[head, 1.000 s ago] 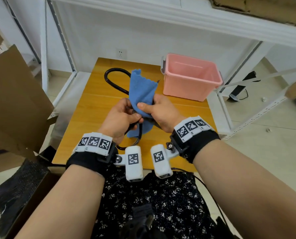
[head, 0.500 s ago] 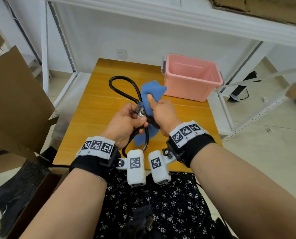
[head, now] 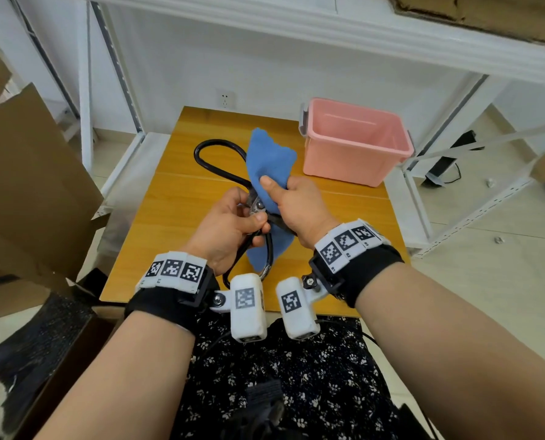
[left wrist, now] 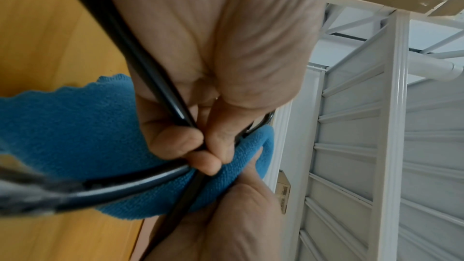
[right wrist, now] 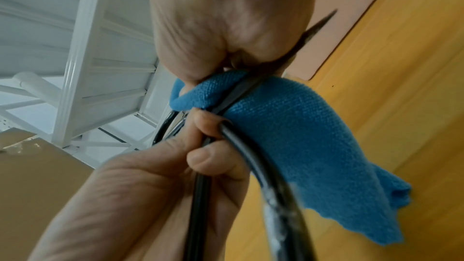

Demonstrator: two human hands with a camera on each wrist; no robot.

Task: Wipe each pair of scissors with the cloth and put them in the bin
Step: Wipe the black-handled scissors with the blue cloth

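Large scissors (head: 258,207) with black loop handles are held above the wooden table (head: 176,211). My left hand (head: 233,223) grips them just below the pivot, fingers curled round the handle bars (left wrist: 155,82). My right hand (head: 296,204) holds the blue cloth (head: 269,160) wrapped round the blades, thumb pressing on top. The cloth (right wrist: 301,136) hangs below the hands, and the dark blade tip (right wrist: 319,25) pokes out past my right palm. The pink bin (head: 344,163) stands open at the table's back right; I see nothing inside it.
White metal shelving (head: 423,198) stands to the right of the table and behind it. A large cardboard sheet (head: 26,185) leans at the left. The table's front edge is close to my lap.
My right hand has rubbed the cloth along the scissors, uncovering the pivot screw. The cloth's top dropped, then rose again. My left hand has kept its grip.
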